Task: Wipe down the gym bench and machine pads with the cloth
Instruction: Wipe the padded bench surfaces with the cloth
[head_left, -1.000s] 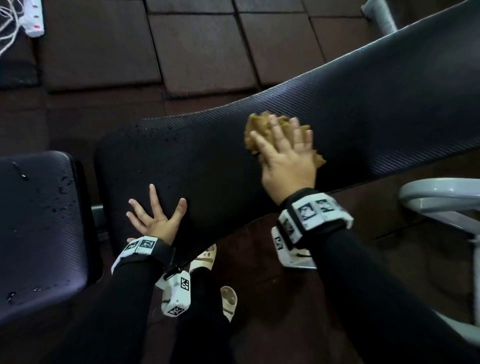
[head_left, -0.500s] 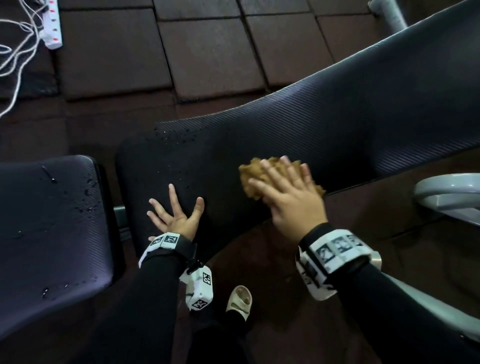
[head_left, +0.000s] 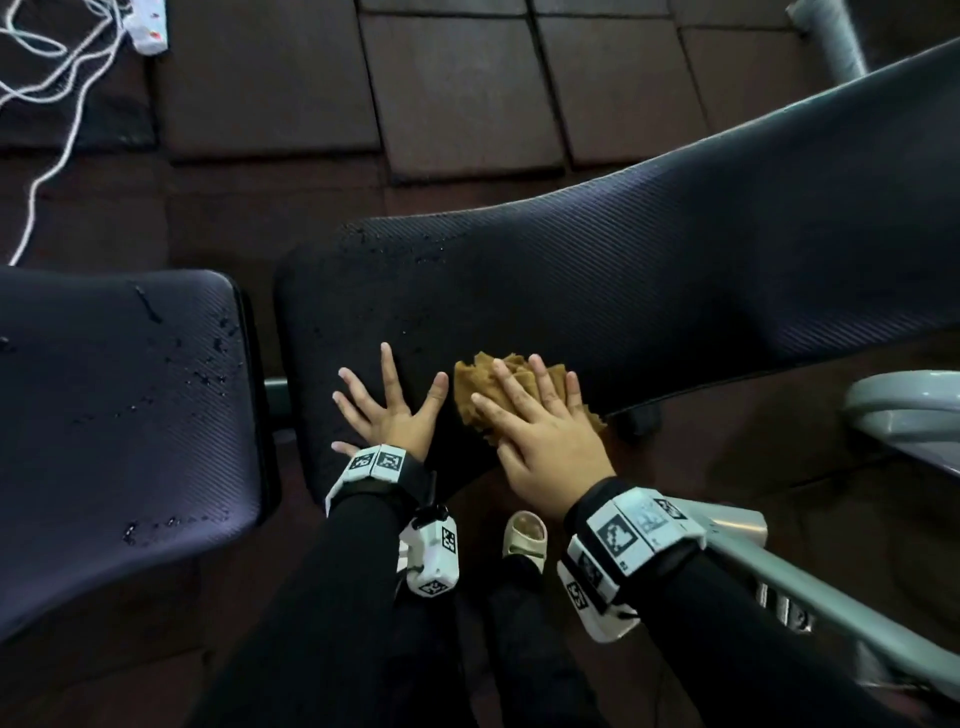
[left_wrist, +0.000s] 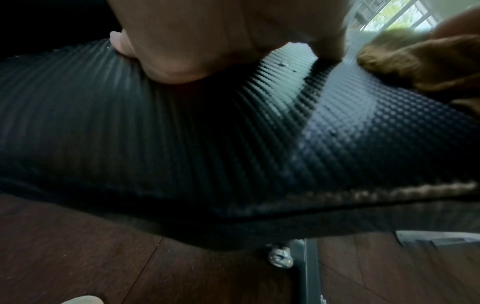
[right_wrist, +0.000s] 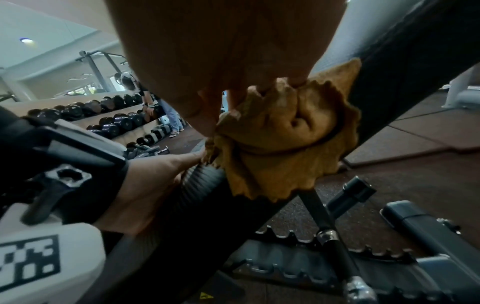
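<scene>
Right hand (head_left: 545, 441), fingers straight, presses a crumpled tan cloth (head_left: 483, 387) flat on the near edge of the long black ribbed bench pad (head_left: 649, 270). Left hand (head_left: 392, 410), fingers spread and holding nothing, rests flat on the same pad just beside the cloth. The separate black seat pad (head_left: 114, 405) bears water droplets (head view only). The right wrist view alone shows the cloth (right_wrist: 280, 144) overhanging the pad edge and a dumbbell rack (right_wrist: 109, 115) behind.
</scene>
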